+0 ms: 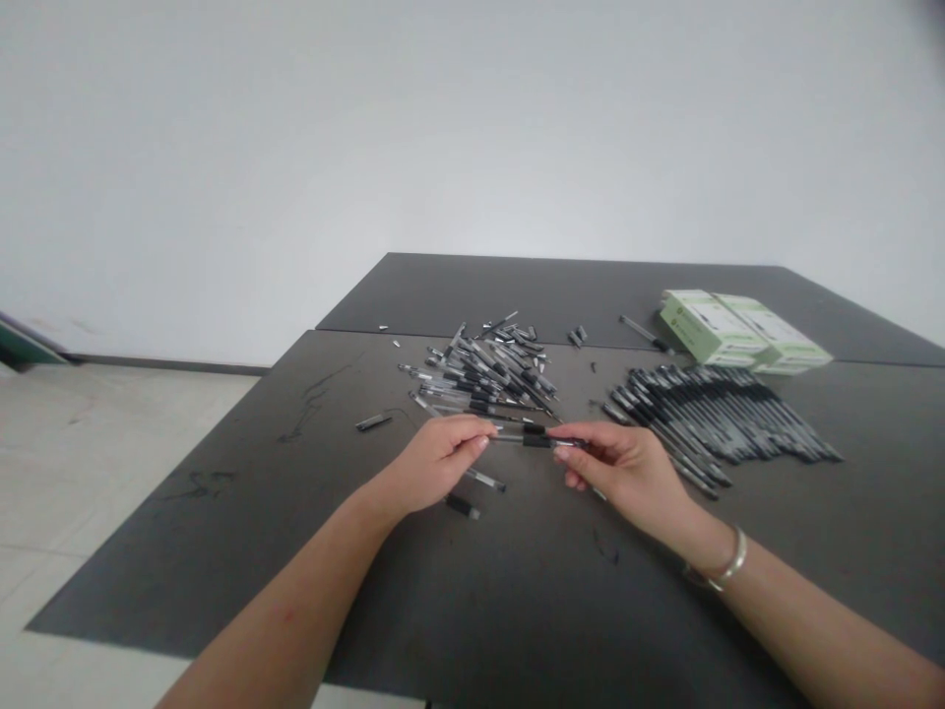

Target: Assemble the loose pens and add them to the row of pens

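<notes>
My left hand (432,461) pinches the left ends of what look like two gel pens (533,441), clear-barrelled with black grips, lying side by side. At their right ends, the thumb and fingers of my right hand (624,461) are closed on them. The pens are level, just above the table. Below my left hand, parts of loose pens (485,480) show, partly hidden by it. A jumbled heap of pens (483,372) lies beyond both hands. To the right of my right hand, several capped-looking pens (727,414) lie in a slanted row.
Two green and white boxes (720,330) sit behind the row. A single pen (646,335) lies left of them. Small caps (577,337) are scattered near the heap, and a dark piece (373,422) lies left. The black table (243,532) has scuff marks; a white wall stands behind.
</notes>
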`<action>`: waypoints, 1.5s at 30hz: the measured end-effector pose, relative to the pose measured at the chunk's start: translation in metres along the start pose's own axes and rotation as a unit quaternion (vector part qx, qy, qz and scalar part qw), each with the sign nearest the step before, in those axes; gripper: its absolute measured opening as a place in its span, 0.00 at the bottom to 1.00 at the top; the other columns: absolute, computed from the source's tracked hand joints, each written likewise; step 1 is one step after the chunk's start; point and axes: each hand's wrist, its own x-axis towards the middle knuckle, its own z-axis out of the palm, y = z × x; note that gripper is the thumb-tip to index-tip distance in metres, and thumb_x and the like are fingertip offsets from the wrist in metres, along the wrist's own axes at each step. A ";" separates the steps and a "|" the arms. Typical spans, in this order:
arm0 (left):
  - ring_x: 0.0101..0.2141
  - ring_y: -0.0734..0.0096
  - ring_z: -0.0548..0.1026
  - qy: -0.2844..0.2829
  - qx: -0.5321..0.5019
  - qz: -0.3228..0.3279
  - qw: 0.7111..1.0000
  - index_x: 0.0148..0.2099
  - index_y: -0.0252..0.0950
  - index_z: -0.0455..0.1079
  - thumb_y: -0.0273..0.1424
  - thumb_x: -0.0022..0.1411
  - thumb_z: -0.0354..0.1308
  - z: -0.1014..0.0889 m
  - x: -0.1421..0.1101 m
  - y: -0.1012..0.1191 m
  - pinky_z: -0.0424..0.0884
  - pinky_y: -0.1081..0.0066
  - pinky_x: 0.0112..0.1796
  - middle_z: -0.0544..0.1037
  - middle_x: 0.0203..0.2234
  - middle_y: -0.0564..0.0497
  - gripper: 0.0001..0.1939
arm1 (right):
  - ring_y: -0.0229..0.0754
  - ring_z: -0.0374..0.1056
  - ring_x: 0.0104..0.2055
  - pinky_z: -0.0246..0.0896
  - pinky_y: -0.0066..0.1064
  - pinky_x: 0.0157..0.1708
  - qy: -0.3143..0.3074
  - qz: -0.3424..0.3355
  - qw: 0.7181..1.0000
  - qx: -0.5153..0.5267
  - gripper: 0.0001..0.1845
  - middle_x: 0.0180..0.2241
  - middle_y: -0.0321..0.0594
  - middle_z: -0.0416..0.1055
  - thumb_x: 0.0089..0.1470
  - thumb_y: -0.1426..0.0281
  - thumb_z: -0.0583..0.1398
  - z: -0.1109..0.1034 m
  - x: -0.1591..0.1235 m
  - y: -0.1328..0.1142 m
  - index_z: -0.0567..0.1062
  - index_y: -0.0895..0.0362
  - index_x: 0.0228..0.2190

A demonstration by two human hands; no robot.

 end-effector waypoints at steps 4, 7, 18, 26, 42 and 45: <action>0.41 0.67 0.76 0.003 0.002 0.003 1.000 0.43 0.31 0.75 0.28 0.64 0.50 0.002 0.001 0.002 0.68 0.71 0.45 0.79 0.40 0.45 0.13 | 0.35 0.66 0.19 0.64 0.26 0.21 -0.001 0.005 0.999 0.032 0.16 0.17 0.36 0.72 0.50 0.63 0.64 0.003 0.000 0.001 0.77 0.61 0.38; 0.41 0.67 0.76 0.000 0.001 -0.004 1.000 0.43 0.32 0.75 0.28 0.64 0.50 0.002 0.001 0.002 0.68 0.70 0.45 0.79 0.40 0.45 0.12 | 0.34 0.66 0.19 0.64 0.25 0.21 0.006 0.007 0.999 0.043 0.16 0.17 0.36 0.72 0.50 0.63 0.64 0.003 0.001 0.001 0.77 0.61 0.38; 0.40 0.69 0.75 -0.044 -0.017 0.010 0.999 0.48 0.34 0.73 0.31 0.66 0.49 0.005 0.000 0.005 0.68 0.72 0.43 0.79 0.41 0.48 0.14 | 0.33 0.67 0.23 0.63 0.23 0.23 -0.056 0.050 0.969 0.236 0.15 0.23 0.35 0.73 0.48 0.67 0.67 0.011 0.005 0.008 0.76 0.58 0.39; 0.37 0.71 0.76 0.015 0.015 -0.016 1.000 0.44 0.35 0.74 0.29 0.63 0.52 -0.001 0.002 0.001 0.69 0.73 0.39 0.80 0.37 0.50 0.11 | 0.32 0.64 0.22 0.59 0.22 0.19 0.078 0.039 0.964 0.250 0.14 0.22 0.35 0.70 0.49 0.60 0.65 -0.018 0.013 -0.003 0.74 0.59 0.29; 0.37 0.69 0.76 0.033 0.045 -0.027 0.998 0.40 0.35 0.76 0.29 0.63 0.51 -0.002 0.002 -0.006 0.70 0.71 0.42 0.80 0.36 0.49 0.11 | 0.42 0.69 0.26 0.53 0.29 0.24 -0.016 0.031 0.849 -0.528 0.16 0.23 0.40 0.73 0.54 0.57 0.57 -0.086 0.029 0.024 0.72 0.55 0.24; 0.37 0.69 0.76 0.031 0.046 -0.030 0.998 0.40 0.36 0.75 0.29 0.63 0.51 -0.003 0.003 -0.004 0.70 0.70 0.42 0.80 0.36 0.49 0.11 | 0.44 0.70 0.28 0.53 0.30 0.25 -0.023 0.043 0.827 -0.560 0.15 0.24 0.42 0.74 0.54 0.58 0.57 -0.081 0.029 0.030 0.73 0.55 0.26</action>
